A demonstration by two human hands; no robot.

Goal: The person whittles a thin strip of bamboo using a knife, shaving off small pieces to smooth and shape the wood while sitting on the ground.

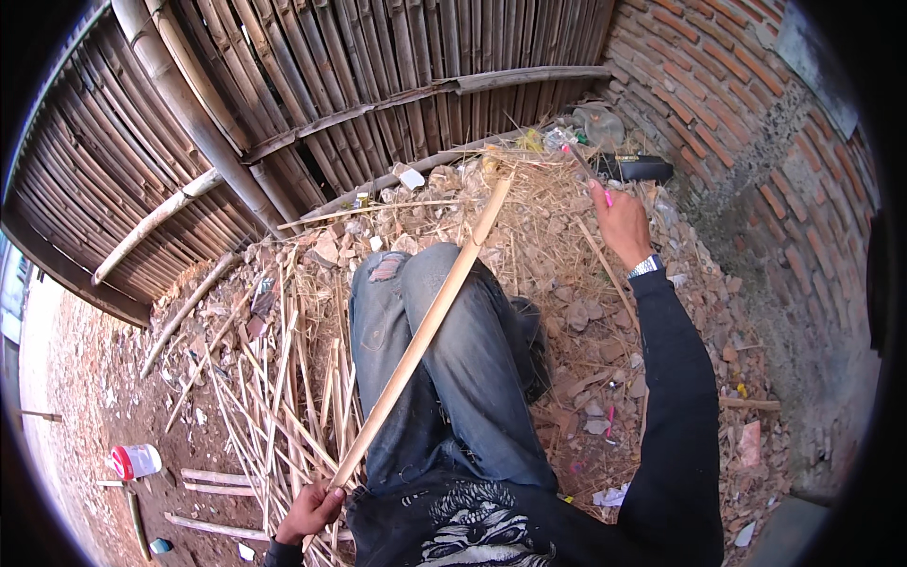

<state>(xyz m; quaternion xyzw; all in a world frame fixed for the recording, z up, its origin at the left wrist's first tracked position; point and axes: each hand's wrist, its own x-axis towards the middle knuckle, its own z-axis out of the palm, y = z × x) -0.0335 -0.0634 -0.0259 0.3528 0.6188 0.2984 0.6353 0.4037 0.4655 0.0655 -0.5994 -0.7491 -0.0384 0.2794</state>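
Observation:
A long pale bamboo strip [436, 317] lies slantwise across my jeans-covered legs. Its lower end is in my left hand [314, 513], closed by my left hip, while the far end reaches past my knees toward the rubble. Away to the right, with the arm stretched forward, my right hand [624, 222] is closed round a slim, knife-like tool [583, 168]. Pink shows on the tool at the hand, and its thin part points up and left. The tool is apart from the strip, and its exact shape is too small to make out.
Several split bamboo strips [283, 402] are heaped at my left. Ahead stands a bamboo wall [378, 57]; a brick wall [737, 113] rises at right. Rubble and straw cover the ground. A black object [644, 168] rests in the far corner, and a red-and-white tub [137, 461] lies far left.

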